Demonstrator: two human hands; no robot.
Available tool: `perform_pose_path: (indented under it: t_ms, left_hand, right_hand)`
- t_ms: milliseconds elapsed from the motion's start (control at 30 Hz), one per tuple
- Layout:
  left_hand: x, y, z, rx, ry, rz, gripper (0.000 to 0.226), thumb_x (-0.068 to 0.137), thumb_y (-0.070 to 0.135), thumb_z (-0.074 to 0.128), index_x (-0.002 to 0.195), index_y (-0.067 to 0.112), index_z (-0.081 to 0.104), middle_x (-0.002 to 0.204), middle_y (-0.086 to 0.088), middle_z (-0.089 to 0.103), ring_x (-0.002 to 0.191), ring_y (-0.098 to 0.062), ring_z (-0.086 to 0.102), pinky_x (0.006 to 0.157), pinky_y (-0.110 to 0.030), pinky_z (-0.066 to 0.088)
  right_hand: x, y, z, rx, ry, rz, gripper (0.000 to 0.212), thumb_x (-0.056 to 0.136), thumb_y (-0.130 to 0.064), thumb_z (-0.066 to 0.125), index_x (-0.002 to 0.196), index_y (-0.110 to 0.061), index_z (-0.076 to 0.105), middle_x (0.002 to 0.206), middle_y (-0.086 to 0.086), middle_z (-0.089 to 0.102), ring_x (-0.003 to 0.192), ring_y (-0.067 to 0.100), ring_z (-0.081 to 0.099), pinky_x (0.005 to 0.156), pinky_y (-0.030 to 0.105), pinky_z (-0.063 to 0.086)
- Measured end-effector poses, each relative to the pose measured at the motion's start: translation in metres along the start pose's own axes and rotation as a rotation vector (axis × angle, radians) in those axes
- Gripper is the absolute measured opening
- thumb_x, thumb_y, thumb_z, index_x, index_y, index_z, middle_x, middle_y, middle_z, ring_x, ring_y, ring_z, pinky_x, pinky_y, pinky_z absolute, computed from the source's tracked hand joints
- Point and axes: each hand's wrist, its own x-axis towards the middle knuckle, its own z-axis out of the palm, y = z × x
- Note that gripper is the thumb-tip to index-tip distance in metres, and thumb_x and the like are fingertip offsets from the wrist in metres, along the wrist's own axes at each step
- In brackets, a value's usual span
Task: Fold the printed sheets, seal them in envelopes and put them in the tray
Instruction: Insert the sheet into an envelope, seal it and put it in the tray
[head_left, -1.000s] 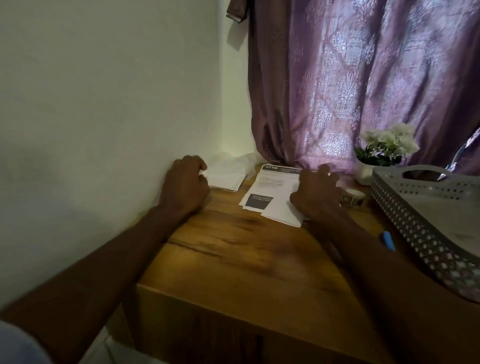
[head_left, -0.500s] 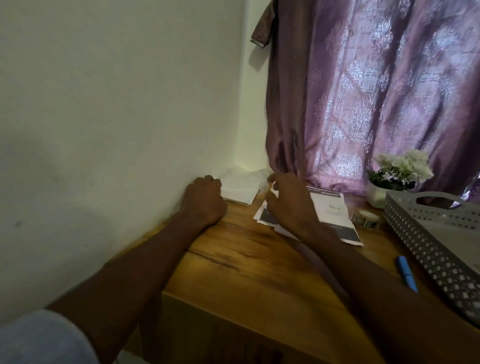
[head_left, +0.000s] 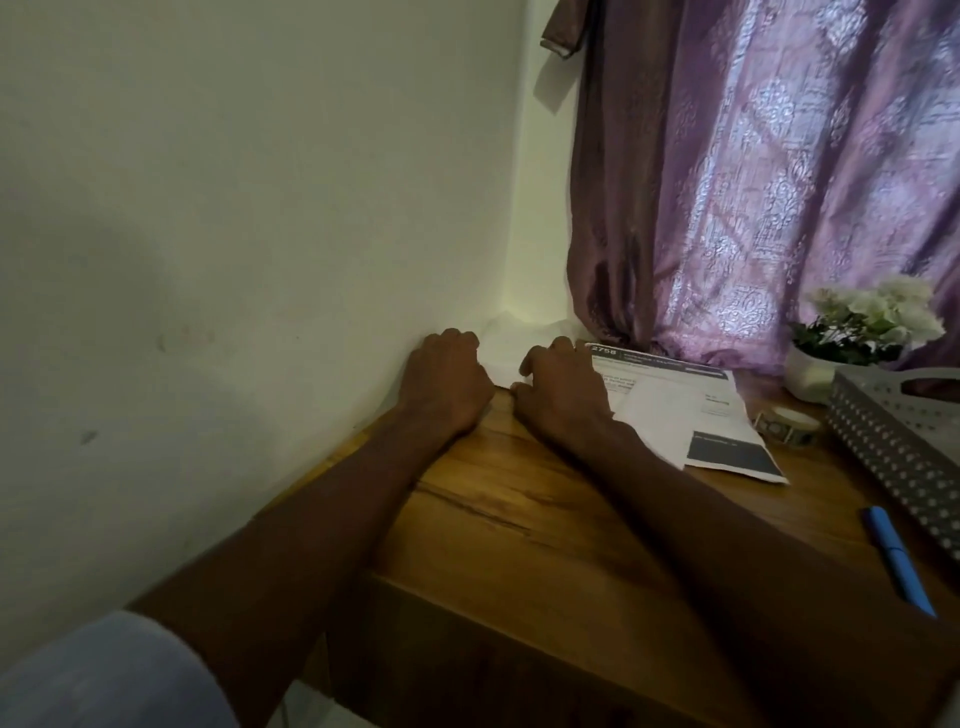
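Observation:
A stack of white envelopes (head_left: 506, 351) lies in the table's far left corner against the wall. My left hand (head_left: 447, 382) rests at the stack's left edge with curled fingers whose tips are hidden. My right hand (head_left: 563, 397) reaches over the stack's right end, fingers on top and thumb at the near edge, pinching the envelopes. Just right of that hand, the printed sheets (head_left: 680, 410) lie flat with a dark block at the near corner. A grey perforated tray (head_left: 893, 436) stands at the right edge.
A roll of tape (head_left: 787, 425) sits between the sheets and the tray. In front of the tray lies a blue pen (head_left: 896, 558). A white pot of flowers (head_left: 857, 338) stands behind it before a purple curtain (head_left: 753, 182). The wooden table (head_left: 519, 519) meets the wall on the left.
My right hand left the printed sheets and moved left onto the envelope stack. The left hand stayed at the stack's edge. The camera view shifted left.

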Motion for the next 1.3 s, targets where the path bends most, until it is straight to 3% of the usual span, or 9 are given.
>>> perform_pose_path:
  t_ms: [100, 233, 367, 500, 700, 900, 1033, 1200, 1300]
  left_hand:
    - [0.0, -0.001, 0.001, 0.014, 0.031, 0.031, 0.031, 0.103, 0.023, 0.051, 0.127, 0.01, 0.067, 0.126, -0.009, 0.068, 0.116, -0.027, 0.061, 0.102, -0.044, 0.049]
    - [-0.001, 0.003, -0.003, -0.067, 0.15, 0.051, 0.036, 0.108, 0.033, 0.044, 0.113, 0.011, 0.072, 0.11, -0.006, 0.073, 0.1, -0.025, 0.063, 0.094, -0.048, 0.051]
    - [-0.005, 0.006, -0.01, -0.222, 0.247, 0.068, 0.049, 0.108, 0.042, 0.033, 0.096, 0.011, 0.069, 0.09, -0.006, 0.07, 0.084, -0.023, 0.062, 0.083, -0.05, 0.053]
    - [-0.012, 0.01, -0.016, -0.432, 0.324, 0.077, 0.05, 0.108, 0.04, 0.031, 0.103, 0.01, 0.07, 0.092, -0.002, 0.069, 0.086, -0.018, 0.06, 0.081, -0.043, 0.053]
    - [-0.009, 0.013, -0.023, -0.557, 0.435, 0.161, 0.048, 0.108, 0.045, 0.029, 0.116, 0.014, 0.066, 0.103, 0.003, 0.066, 0.096, -0.009, 0.058, 0.087, -0.022, 0.047]
    - [-0.009, 0.006, -0.025, -0.501, 0.43, 0.182, 0.062, 0.107, 0.055, 0.027, 0.116, 0.009, 0.067, 0.109, -0.005, 0.07, 0.103, -0.02, 0.062, 0.094, -0.041, 0.052]
    - [-0.013, 0.012, -0.032, -0.564, 0.377, 0.212, 0.075, 0.101, 0.07, 0.027, 0.111, 0.009, 0.069, 0.109, -0.003, 0.071, 0.105, -0.02, 0.065, 0.093, -0.035, 0.051]
    - [-0.017, 0.016, -0.042, -0.611, 0.37, 0.228, 0.053, 0.106, 0.05, 0.039, 0.092, 0.012, 0.073, 0.093, -0.001, 0.075, 0.094, -0.021, 0.07, 0.089, -0.045, 0.057]
    - [-0.014, 0.028, -0.048, -0.655, 0.251, 0.217, 0.045, 0.107, 0.043, 0.051, 0.082, 0.015, 0.076, 0.08, 0.0, 0.076, 0.083, -0.019, 0.071, 0.076, -0.026, 0.057]
  right_hand:
    - [0.0, 0.004, -0.001, 0.217, 0.06, 0.027, 0.005, 0.086, -0.023, 0.069, 0.091, -0.022, 0.07, 0.11, 0.004, 0.063, 0.107, 0.021, 0.056, 0.09, 0.04, 0.05]
    - [-0.002, 0.006, -0.012, 0.502, 0.082, 0.026, 0.003, 0.084, -0.018, 0.072, 0.081, -0.019, 0.073, 0.086, -0.005, 0.072, 0.08, 0.011, 0.065, 0.079, 0.033, 0.055]
    - [-0.006, 0.014, -0.031, 0.793, 0.091, 0.045, 0.004, 0.085, -0.008, 0.074, 0.086, -0.012, 0.075, 0.086, 0.001, 0.075, 0.081, 0.019, 0.072, 0.075, 0.028, 0.059]
    - [-0.007, 0.026, -0.049, 1.111, 0.105, 0.069, 0.017, 0.088, -0.001, 0.071, 0.102, -0.009, 0.074, 0.095, 0.011, 0.076, 0.084, 0.014, 0.071, 0.063, 0.016, 0.054]
    - [0.001, 0.051, -0.069, 1.427, 0.151, 0.209, 0.027, 0.088, -0.002, 0.061, 0.102, -0.021, 0.075, 0.109, 0.004, 0.072, 0.096, 0.022, 0.064, 0.076, 0.031, 0.052]
    - [0.001, 0.069, -0.086, 1.937, 0.262, 0.321, 0.029, 0.085, -0.003, 0.043, 0.089, -0.012, 0.071, 0.084, 0.004, 0.065, 0.079, 0.021, 0.054, 0.057, 0.025, 0.041]
    - [-0.001, 0.083, -0.09, 2.114, 0.152, 0.261, 0.029, 0.08, -0.008, 0.043, 0.09, -0.012, 0.07, 0.071, 0.004, 0.065, 0.072, 0.023, 0.06, 0.061, 0.027, 0.041]
    - [0.002, 0.091, -0.084, 2.302, 0.005, 0.129, 0.028, 0.069, -0.009, 0.046, 0.086, -0.009, 0.069, 0.063, 0.002, 0.049, 0.056, 0.016, 0.046, 0.06, 0.027, 0.041]
    - [0.001, 0.093, -0.081, 2.389, -0.112, 0.009, 0.029, 0.069, -0.009, 0.043, 0.083, -0.007, 0.069, 0.059, 0.001, 0.046, 0.054, 0.015, 0.043, 0.058, 0.024, 0.041]
